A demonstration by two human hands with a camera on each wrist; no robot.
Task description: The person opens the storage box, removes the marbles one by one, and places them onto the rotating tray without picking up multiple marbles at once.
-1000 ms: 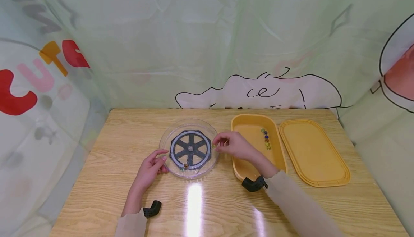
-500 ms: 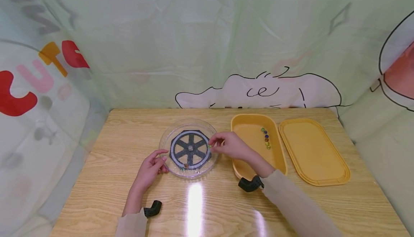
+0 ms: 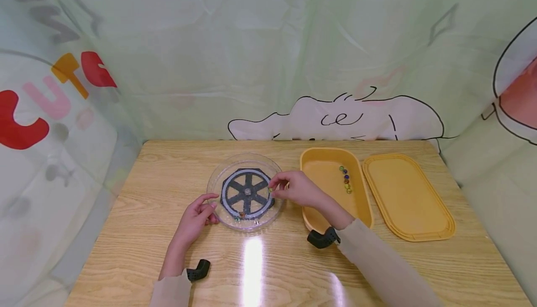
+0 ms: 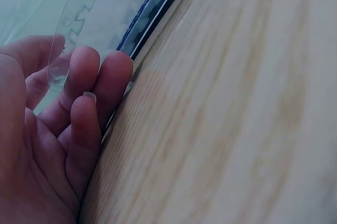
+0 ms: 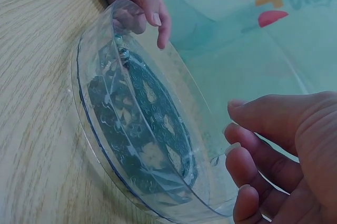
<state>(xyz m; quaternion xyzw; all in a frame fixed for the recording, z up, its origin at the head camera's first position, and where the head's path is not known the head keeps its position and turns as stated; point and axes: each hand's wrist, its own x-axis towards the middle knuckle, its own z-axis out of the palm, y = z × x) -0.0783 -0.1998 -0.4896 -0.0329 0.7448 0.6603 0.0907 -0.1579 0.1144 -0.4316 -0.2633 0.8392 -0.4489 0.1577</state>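
Observation:
In the head view a clear round dish (image 3: 215, 173) stands on the table, a dark spoked wheel shape with a pale ring (image 3: 246, 172) in its middle. My left hand (image 3: 197, 216) grips the dish's left rim; in the left wrist view the clear wall (image 4: 58, 68) passes between its fingers. Over the right side of the dish, my right hand (image 3: 297, 188) pinches a yellow-green marble (image 3: 270, 190) at its fingertips. That marble is hidden in the right wrist view. An orange marble (image 3: 242, 214) and two smaller-looking marbles lie near the dish's front edge.
A deep yellow-orange tub (image 3: 312, 158) stands right of the dish, under my right forearm, with a row of several marbles (image 3: 346, 179) inside. Its matching flat lid (image 3: 409, 197) lies farther right. A printed curtain (image 3: 268, 64) hangs behind the wooden table (image 3: 168, 167).
My right hand has moved a little left with the marble, from the dish's right rim to over its wheel's edge. The left hand has stayed at the rim.

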